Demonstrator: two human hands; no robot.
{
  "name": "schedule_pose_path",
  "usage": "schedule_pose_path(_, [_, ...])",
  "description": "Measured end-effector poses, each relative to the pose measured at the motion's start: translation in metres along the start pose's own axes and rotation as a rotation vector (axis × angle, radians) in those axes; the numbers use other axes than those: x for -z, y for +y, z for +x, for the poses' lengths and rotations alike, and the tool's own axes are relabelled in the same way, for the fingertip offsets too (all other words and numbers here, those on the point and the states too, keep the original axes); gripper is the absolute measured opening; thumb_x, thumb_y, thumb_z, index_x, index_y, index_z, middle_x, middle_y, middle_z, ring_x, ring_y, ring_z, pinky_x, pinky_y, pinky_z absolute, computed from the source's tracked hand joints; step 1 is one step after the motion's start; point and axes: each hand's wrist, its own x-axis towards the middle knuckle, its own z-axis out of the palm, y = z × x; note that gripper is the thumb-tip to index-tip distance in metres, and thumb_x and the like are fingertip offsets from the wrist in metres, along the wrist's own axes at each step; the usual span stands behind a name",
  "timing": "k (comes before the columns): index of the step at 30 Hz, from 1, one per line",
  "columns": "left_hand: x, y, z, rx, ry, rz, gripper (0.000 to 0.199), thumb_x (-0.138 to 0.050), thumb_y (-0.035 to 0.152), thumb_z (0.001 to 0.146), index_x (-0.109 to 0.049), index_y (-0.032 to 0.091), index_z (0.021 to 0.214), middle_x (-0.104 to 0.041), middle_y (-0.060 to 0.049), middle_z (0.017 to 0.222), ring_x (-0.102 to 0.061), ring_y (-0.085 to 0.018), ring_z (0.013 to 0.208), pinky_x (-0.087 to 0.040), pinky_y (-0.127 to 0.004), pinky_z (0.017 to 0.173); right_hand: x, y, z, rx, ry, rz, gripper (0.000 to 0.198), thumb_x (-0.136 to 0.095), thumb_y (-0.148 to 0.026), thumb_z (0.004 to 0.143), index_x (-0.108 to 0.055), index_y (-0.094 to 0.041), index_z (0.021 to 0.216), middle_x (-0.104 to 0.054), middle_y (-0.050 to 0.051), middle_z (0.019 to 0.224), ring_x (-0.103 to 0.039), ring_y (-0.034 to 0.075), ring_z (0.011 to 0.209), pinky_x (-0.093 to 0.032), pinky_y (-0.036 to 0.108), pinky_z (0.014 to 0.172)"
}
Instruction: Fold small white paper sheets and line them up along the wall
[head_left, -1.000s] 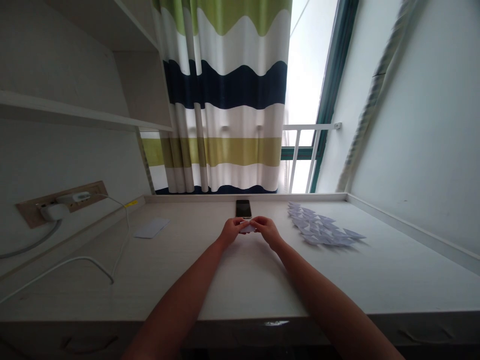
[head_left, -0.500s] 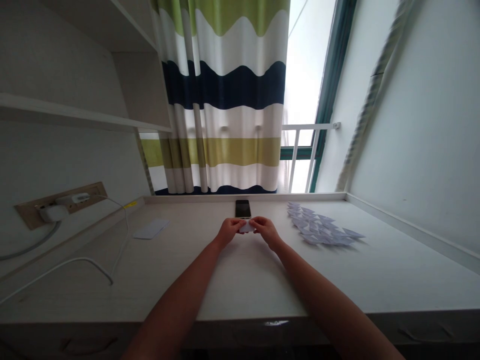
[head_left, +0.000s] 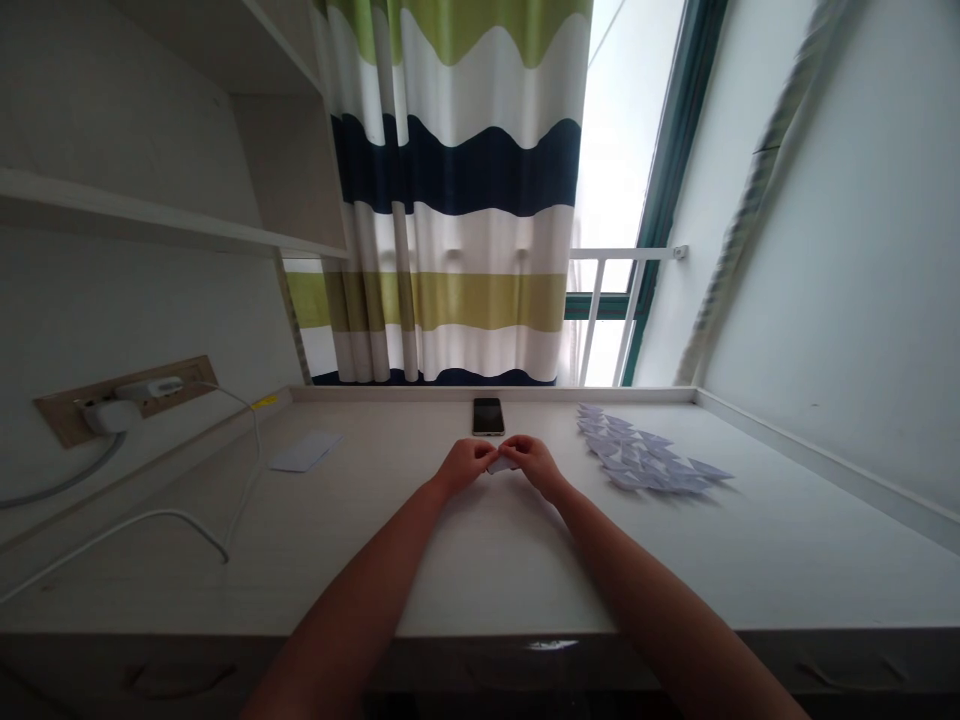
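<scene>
Both my hands pinch one small piece of white paper (head_left: 502, 464) just above the desk, in front of a dark phone (head_left: 488, 416). My left hand (head_left: 463, 465) is closed on the paper's left end. On its right side, the fingers of my right hand (head_left: 534, 464) are closed too. The paper's folds are mostly hidden by my fingers. To the right lies a cluster of several folded white paper pieces (head_left: 645, 452) with pointed tips. Flat white paper sheets (head_left: 306, 452) rest on the left of the desk.
A white cable (head_left: 244, 500) runs over the left of the desk from a wall socket panel (head_left: 64, 412). A raised edge (head_left: 420, 394) borders the desk's back, below a striped curtain (head_left: 457, 240). Shelves (head_left: 165, 225) overhang the left side.
The paper has tilted between my fingers and shows less of its surface. My hands have come slightly closer together. The whole view has shifted a little.
</scene>
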Motion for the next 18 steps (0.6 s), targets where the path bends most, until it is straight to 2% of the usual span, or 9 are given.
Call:
schedule_pose_path(5, [-0.0018,-0.0057,0.0015,-0.01,-0.028,-0.013,0.032,-0.048,0.037,0.075,-0.066,0.013,0.064,-0.055,0.0,0.05,-0.049,-0.011,0.05,-0.035,-0.021,0.052,-0.0003,0.0049,0.003,0.059,0.009,-0.069,0.018,-0.06,-0.033,0.064,-0.06,-0.015,0.066,-0.057,0.0,0.059,-0.05,0.011,0.054,-0.039,0.025,0.053])
schedule_pose_path(8, [-0.0039,-0.0089,0.0036,0.011,-0.001,-0.09,0.031,-0.049,0.037,0.073,-0.066,0.012,0.066,-0.056,-0.001,0.052,-0.049,-0.011,0.05,-0.036,-0.021,0.051,-0.0021,0.0044,0.0038,0.033,0.006,-0.007,0.02,-0.06,-0.034,0.063,-0.059,-0.015,0.066,-0.056,-0.001,0.057,-0.05,0.011,0.053,-0.039,0.024,0.05])
schedule_pose_path(14, [-0.0053,-0.0073,0.0073,0.142,0.168,-0.379,0.026,-0.052,0.034,0.071,-0.062,0.01,0.071,-0.059,-0.003,0.06,-0.054,-0.012,0.055,-0.044,-0.024,0.053,0.0015,-0.0021,0.0026,0.021,0.014,0.214,0.025,-0.063,-0.037,0.062,-0.059,-0.016,0.075,-0.062,0.001,0.066,-0.057,0.012,0.06,-0.045,0.027,0.057])
schedule_pose_path(18, [-0.0058,-0.0038,0.0062,0.147,0.207,-0.405,0.024,-0.055,0.032,0.07,-0.057,0.013,0.085,-0.061,-0.004,0.07,-0.058,-0.014,0.062,-0.046,-0.025,0.053,0.0037,-0.0018,0.0032,0.051,-0.003,0.264,0.028,-0.065,-0.037,0.062,-0.061,-0.016,0.079,-0.064,0.002,0.068,-0.058,0.013,0.061,-0.047,0.029,0.06])
